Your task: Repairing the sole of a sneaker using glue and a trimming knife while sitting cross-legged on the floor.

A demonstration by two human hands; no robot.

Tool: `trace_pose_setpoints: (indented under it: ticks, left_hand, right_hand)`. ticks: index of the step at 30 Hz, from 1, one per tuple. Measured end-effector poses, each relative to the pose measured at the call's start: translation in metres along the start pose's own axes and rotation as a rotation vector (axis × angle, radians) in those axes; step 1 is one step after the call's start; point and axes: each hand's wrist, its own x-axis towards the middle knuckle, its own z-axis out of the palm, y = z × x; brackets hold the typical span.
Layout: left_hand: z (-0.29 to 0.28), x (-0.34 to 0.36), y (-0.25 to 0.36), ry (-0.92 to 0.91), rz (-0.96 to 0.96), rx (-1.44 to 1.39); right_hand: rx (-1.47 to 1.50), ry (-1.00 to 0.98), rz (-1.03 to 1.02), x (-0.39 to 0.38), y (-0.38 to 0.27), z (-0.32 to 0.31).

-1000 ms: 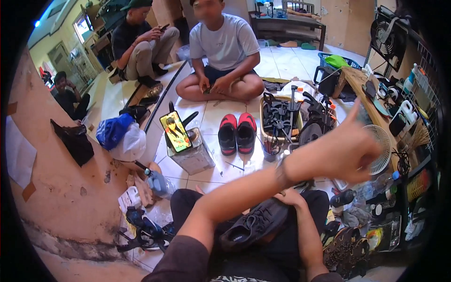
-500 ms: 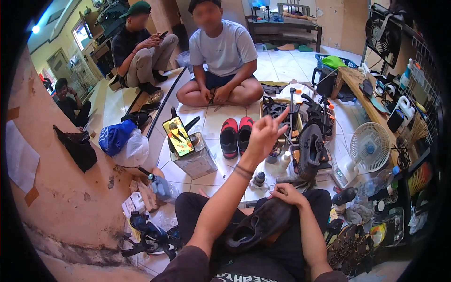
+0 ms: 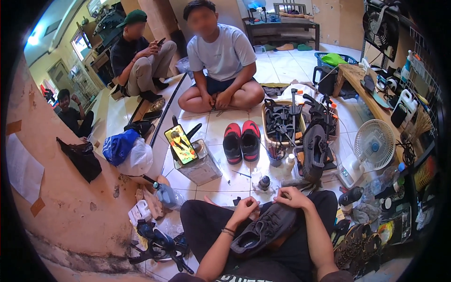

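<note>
A dark grey lace-up sneaker (image 3: 263, 230) lies across my lap, its heel opening toward me and its toe pointing away to the right. My right hand (image 3: 293, 198) grips the toe end, fingers bent around its edge. Close by on the left, my left hand (image 3: 246, 207) is closed in a pinch near the toe; anything between its fingertips is too small to make out. Just beyond my hands stands a small dark bottle (image 3: 264, 183). Another dark grey sneaker (image 3: 314, 150) rests to the right, beside a basket (image 3: 269, 136) of black shoe-stretching tools or clamps.
Ahead sit red-and-black shoes (image 3: 241, 143) and a metal can (image 3: 202, 168) with a phone (image 3: 181, 144) propped on top. A person (image 3: 221, 61) sits cross-legged opposite. On the right are a white fan (image 3: 374, 144) and a wooden bench (image 3: 371, 101); sandals (image 3: 159, 242) lie at my left.
My left hand has come down from its raised position over the floor to beside the sneaker's toe. My right hand stays at the toe. The view has shifted slightly.
</note>
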Motion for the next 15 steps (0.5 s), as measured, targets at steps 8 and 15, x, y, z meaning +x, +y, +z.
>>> trace_pose_setpoints:
  ticks: [8, 15]
  left_hand:
    - [0.012, -0.015, 0.030, -0.107, -0.016, 0.269]
    - [0.010, -0.011, 0.015, -0.059, 0.044, 0.117]
  right_hand:
    - [-0.099, -0.023, 0.006, -0.002, -0.013, -0.006]
    - [-0.064, -0.024, 0.020, 0.000, -0.007, 0.000]
